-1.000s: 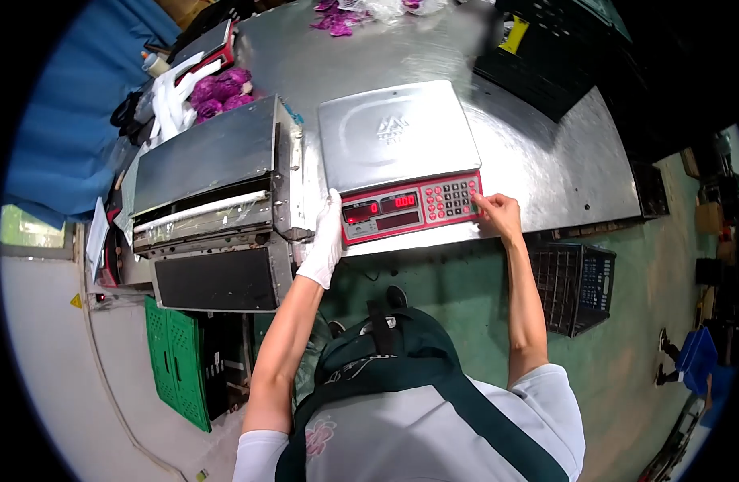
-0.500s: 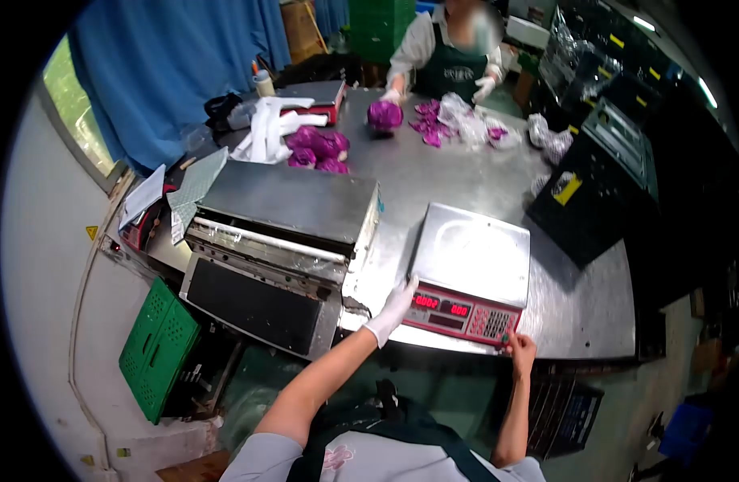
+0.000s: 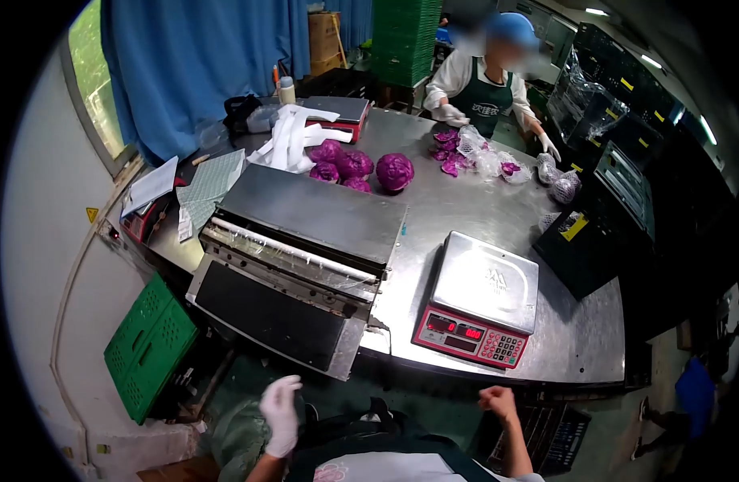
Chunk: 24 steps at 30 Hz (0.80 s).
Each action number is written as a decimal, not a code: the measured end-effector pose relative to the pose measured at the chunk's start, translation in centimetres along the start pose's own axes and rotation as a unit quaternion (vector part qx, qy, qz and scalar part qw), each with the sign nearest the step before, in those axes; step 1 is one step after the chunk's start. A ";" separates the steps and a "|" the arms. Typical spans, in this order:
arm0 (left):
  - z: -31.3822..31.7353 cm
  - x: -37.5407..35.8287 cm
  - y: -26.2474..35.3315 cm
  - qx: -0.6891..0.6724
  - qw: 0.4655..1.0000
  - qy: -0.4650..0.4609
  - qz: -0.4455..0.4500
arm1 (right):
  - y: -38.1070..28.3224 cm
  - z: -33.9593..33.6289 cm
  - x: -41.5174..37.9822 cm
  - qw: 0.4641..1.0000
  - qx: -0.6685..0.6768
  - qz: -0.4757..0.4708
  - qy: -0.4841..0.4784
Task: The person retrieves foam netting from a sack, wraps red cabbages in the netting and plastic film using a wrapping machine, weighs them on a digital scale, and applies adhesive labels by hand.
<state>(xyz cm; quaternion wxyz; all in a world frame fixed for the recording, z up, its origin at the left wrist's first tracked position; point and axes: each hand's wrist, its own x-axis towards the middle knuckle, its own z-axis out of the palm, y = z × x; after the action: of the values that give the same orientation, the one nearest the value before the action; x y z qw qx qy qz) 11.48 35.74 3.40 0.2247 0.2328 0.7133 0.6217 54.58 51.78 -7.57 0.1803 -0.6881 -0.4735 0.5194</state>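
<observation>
My left hand (image 3: pixel 281 416), in a white glove, is held in front of my apron, below the wrapping machine. Its fingers are loosely apart and hold nothing. My bare right hand (image 3: pixel 499 400) hovers just off the table's front edge with its fingers curled in and nothing visible in them. Nearest to it is a red digital scale (image 3: pixel 470 337) with a bare metal pan, its display lit with zeros. To the scale's left stands the wrapping machine (image 3: pixel 305 213), which has a dark flat pad (image 3: pixel 269 313) at its front.
Several purple cabbages (image 3: pixel 395 172) sit behind the machine. Across the metal table (image 3: pixel 433 213), a co-worker (image 3: pixel 486 92) stands near loose purple leaves (image 3: pixel 454 165) and net-wrapped heads (image 3: pixel 564 190). A black crate (image 3: pixel 578 249) is at right; a green crate (image 3: pixel 148 349) leans at lower left.
Both my hands have drawn back from the scale toward my body. The display now reads zero. The co-worker has set the purple cabbage down by the others and reaches toward the net-wrapped heads.
</observation>
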 end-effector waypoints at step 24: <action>-35.5 -4.4 -35.0 0.256 0.637 0.288 -0.668 | -10.0 34.9 -10.1 0.751 -0.520 -0.233 -0.332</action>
<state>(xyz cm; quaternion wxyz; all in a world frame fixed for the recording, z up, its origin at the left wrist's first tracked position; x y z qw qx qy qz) -8.57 1.13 -26.70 0.2933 -0.4492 0.8338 0.1300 18.91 39.66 -8.43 -0.2589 -0.3282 -0.8462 0.3304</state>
